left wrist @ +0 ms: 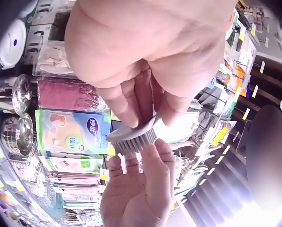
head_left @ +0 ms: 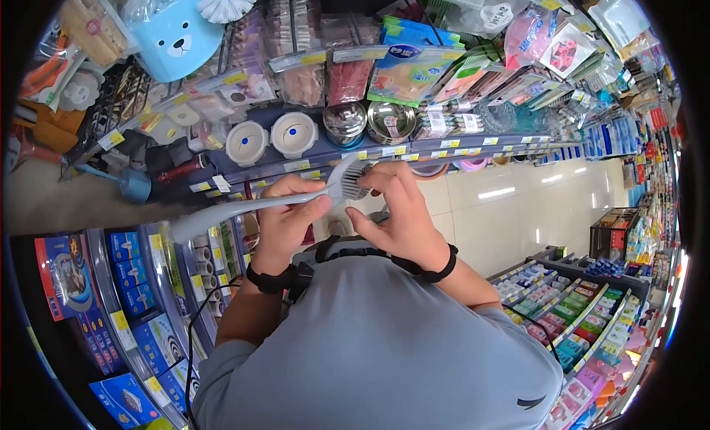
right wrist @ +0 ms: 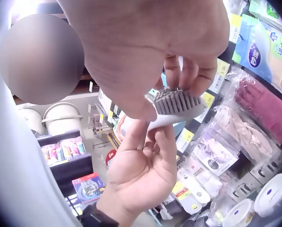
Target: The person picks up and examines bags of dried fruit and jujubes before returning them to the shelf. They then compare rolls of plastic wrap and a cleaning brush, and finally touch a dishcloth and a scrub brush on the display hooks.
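We see a long-handled brush [head_left: 296,197], pale grey-white all over, with a round head of short stiff grey bristles. It sits in front of the chest, just below the shelf edge [head_left: 414,150] with its yellow price tags. The left hand [head_left: 285,223] is clamped around the handle just behind the head, thumb on top, fingers curled under. The right hand [head_left: 399,208] is at the head, fingertips pinching and pressing on the bristles. In the left wrist view the brush head [left wrist: 131,139] sits between the two hands, bristles facing down toward the right hand's fingers [left wrist: 153,163].

Above the shelf edge we see two white lidded containers [head_left: 270,138] and two steel bowls [head_left: 367,123] side by side. Packets of cloths and sponges [head_left: 403,71] hang above those. A blue bear-face item [head_left: 174,34] hangs far left of them. Below the shelf edge and to the left, blue boxes [head_left: 126,271] line a lower rack. The white floor [head_left: 510,201] runs off to the right of it.

The right hand covers part of the bristles. The far end of the handle blurs out against the rack. The person's grey shirt [head_left: 384,349] blocks everything beneath the hands. Small labels are unreadable.
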Demonstrator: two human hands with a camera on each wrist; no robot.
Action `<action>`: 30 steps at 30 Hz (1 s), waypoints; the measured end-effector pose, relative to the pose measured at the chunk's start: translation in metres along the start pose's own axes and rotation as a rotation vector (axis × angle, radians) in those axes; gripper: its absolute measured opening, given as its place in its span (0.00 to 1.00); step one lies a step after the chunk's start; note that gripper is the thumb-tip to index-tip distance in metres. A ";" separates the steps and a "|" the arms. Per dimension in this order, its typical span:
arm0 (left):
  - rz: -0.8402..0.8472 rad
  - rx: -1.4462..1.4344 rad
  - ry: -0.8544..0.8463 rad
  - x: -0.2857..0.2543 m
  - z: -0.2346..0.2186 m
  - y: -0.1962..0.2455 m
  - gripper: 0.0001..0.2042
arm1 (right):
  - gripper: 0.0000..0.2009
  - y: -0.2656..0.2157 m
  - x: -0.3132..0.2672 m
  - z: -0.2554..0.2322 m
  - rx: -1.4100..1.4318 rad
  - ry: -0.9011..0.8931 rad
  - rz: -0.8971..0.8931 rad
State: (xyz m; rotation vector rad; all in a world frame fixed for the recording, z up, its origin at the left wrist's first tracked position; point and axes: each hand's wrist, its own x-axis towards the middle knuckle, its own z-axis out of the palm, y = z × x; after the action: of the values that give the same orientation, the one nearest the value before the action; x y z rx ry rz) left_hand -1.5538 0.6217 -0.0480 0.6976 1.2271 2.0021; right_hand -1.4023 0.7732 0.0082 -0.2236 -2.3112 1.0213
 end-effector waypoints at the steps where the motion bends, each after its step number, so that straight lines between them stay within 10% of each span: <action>1: 0.016 0.015 0.025 0.000 0.001 0.001 0.08 | 0.24 0.002 0.000 0.000 0.002 -0.002 -0.004; 7: 0.024 0.071 0.083 -0.005 -0.003 -0.003 0.09 | 0.21 0.017 -0.004 -0.010 -0.105 -0.332 -0.015; 12: 0.045 0.093 0.065 0.000 -0.009 0.004 0.08 | 0.11 -0.010 0.006 0.008 0.091 0.182 0.025; 19: 0.055 0.127 0.024 -0.004 -0.005 0.004 0.09 | 0.12 0.011 0.004 -0.012 0.033 -0.160 0.100; 30: 0.070 0.009 0.010 -0.005 -0.010 0.000 0.07 | 0.16 0.046 0.003 0.008 0.287 0.339 0.437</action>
State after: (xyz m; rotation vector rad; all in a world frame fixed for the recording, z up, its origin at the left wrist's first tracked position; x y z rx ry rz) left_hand -1.5583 0.6122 -0.0527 0.7450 1.2335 2.0602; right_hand -1.4131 0.8014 -0.0280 -0.7461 -1.8211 1.3905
